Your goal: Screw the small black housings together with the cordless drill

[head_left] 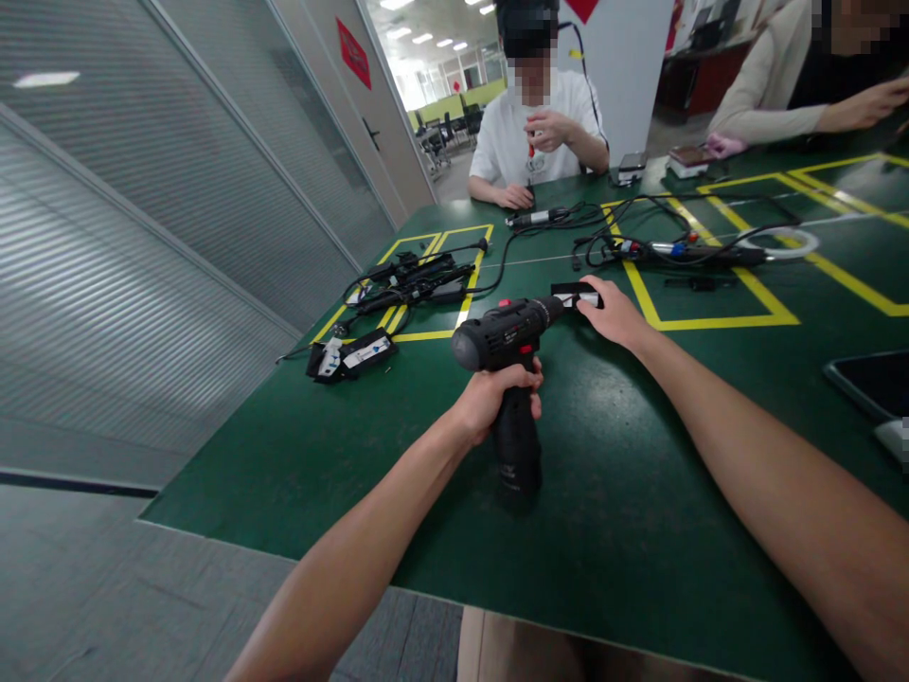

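My left hand [497, 398] is wrapped round the grip of a black cordless drill [507, 355], which stands over the green table [617, 493] with its chuck pointing right and away. Just past the chuck, my right hand [614, 313] rests on a small black part with a white label [574, 296], fingers closed on its right end. The drill's tip meets that part.
A black device with white labels [351, 355] lies at the left, beside a pile of black cables and tools [416, 279]. More cables and a pen-like tool [682, 251] lie behind. Two other people sit at the far side. A dark tablet [870, 379] lies right.
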Demonstrator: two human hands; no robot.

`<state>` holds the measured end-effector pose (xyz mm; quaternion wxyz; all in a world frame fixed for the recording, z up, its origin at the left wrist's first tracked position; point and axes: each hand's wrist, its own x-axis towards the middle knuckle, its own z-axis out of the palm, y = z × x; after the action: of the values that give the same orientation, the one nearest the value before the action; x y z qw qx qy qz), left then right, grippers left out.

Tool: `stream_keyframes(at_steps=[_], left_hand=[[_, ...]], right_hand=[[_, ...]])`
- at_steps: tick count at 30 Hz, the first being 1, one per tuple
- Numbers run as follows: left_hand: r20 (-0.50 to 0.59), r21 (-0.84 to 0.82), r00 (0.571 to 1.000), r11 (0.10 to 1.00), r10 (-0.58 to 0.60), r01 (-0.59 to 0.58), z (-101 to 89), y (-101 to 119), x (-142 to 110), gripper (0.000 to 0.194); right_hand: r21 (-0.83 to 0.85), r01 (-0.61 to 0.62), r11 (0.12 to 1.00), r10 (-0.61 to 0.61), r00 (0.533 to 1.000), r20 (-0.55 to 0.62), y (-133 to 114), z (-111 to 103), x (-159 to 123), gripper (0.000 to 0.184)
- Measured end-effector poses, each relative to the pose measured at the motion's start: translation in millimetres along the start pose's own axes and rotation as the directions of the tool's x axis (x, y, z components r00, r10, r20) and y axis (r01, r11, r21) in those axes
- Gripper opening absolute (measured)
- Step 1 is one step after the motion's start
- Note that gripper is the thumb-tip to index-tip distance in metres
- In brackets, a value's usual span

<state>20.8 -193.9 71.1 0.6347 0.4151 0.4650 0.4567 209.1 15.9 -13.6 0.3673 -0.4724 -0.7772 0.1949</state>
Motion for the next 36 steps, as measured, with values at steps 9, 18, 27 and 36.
stream_keyframes(at_steps=[9, 18, 27, 36], left_hand=[[0.007, 0.003, 1.0, 1.0, -0.003, 0.003, -0.2, 1.4, 1.0, 0.024], [-0.004, -0.006, 1.0, 1.0, -0.007, 0.007, -0.6, -0.2, 0.7, 0.026], [-0.004, -0.011, 1.0, 1.0, -0.008, 0.008, 0.0, 0.9, 0.3, 0.027], [0.011, -0.016, 1.0, 1.0, -0.006, 0.006, -1.5, -1.2, 0.1, 0.025]], right_hand=[[0.016, -0.008, 1.0, 0.007, 1.0, 0.012, -4.3, -2.1, -0.5, 0.045], [0.005, -0.011, 1.0, 0.011, 1.0, 0.015, -6.1, -3.0, -1.0, 0.046], [0.005, -0.019, 1.0, 0.019, 1.0, 0.02, -5.7, -3.1, -1.4, 0.047], [0.008, -0.007, 1.0, 0.007, 1.0, 0.011, -5.3, -2.8, -0.9, 0.046]])
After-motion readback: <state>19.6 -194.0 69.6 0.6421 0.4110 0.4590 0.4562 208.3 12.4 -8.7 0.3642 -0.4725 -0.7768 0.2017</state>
